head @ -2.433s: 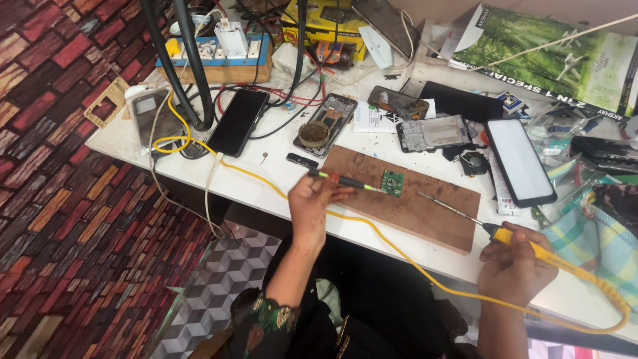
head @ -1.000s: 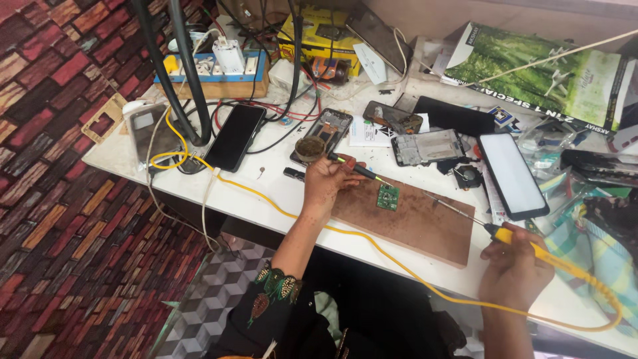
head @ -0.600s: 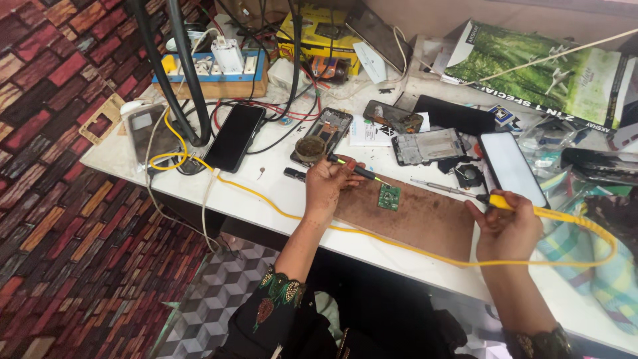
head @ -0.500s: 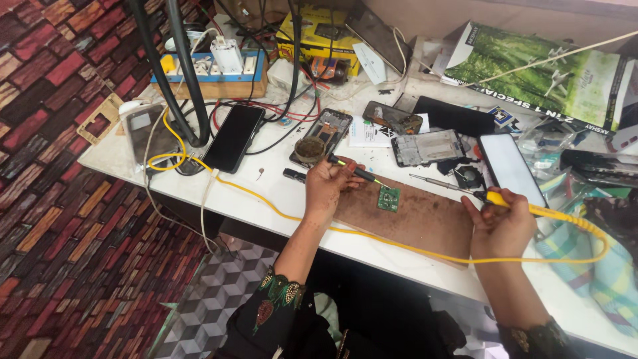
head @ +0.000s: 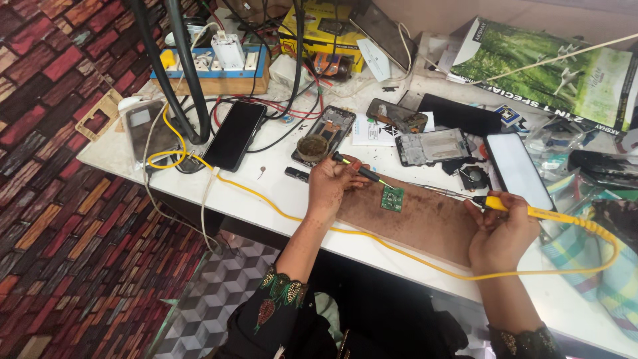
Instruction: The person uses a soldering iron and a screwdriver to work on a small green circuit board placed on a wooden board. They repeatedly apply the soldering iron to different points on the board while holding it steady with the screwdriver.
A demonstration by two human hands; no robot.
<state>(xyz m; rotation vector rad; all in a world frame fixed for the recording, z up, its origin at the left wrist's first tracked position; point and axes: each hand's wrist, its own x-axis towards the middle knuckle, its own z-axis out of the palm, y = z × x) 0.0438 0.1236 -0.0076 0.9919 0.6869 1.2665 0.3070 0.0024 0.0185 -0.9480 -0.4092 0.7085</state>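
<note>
While the head camera looked down, the left hand (head: 330, 187) was closed around a slim black-handled tool with a yellow-green tip (head: 359, 171), its point held just beside a small green square circuit board (head: 392, 198). That board lay on a worn brown wooden board (head: 425, 219) near the bench's front edge. The right hand (head: 503, 231) was curled shut on a yellow-handled soldering iron (head: 531, 211), whose thin metal tip (head: 438, 191) reached toward the circuit board without touching it; its yellow cable (head: 399, 249) looped along the front edge. Fingertips of both hands were mostly hidden behind the tools. What the small round tin (head: 313, 146) held was hard to make out. The white bench (head: 279, 193) carried a black phone (head: 234, 135) toward its left edge and opened phone frames (head: 432, 146) at mid-bench; a blue power strip (head: 212, 64) sat at the back. A red brick-patterned floor (head: 60, 219) lay to the left.
</note>
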